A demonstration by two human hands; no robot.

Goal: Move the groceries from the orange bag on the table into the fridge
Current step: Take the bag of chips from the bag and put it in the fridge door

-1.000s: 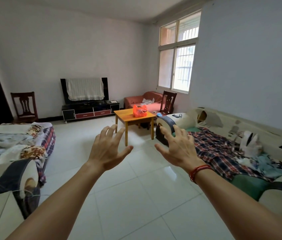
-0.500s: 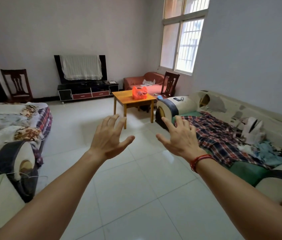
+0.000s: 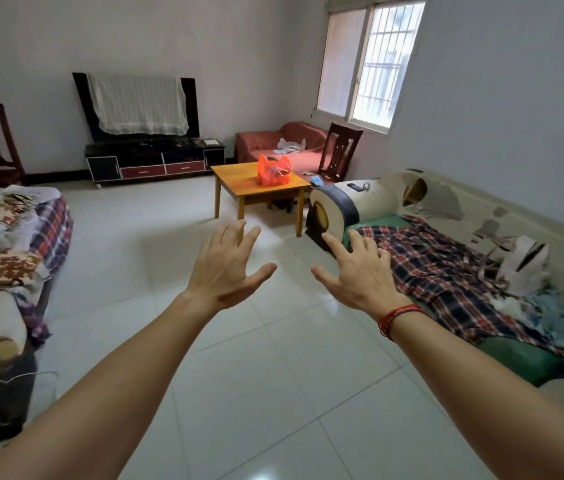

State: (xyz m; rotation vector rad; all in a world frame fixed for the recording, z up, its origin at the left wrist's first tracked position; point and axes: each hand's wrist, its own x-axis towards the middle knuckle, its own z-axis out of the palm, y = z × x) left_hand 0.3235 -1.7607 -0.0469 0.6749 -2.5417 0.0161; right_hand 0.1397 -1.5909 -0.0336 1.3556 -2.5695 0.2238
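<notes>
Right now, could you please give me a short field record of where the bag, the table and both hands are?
bag: orange, on the table, across the room
left hand: open, spread, holds nothing
right hand: open, spread, holds nothing
fridge: not in view
floor: tiled, lies between hands and table
task: not yet begun; bag untouched

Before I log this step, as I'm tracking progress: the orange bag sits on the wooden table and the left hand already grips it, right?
Not quite. In the head view the orange bag sits on the wooden table, but the left hand grips nothing: it is open, in the air, short of the bag.
</notes>
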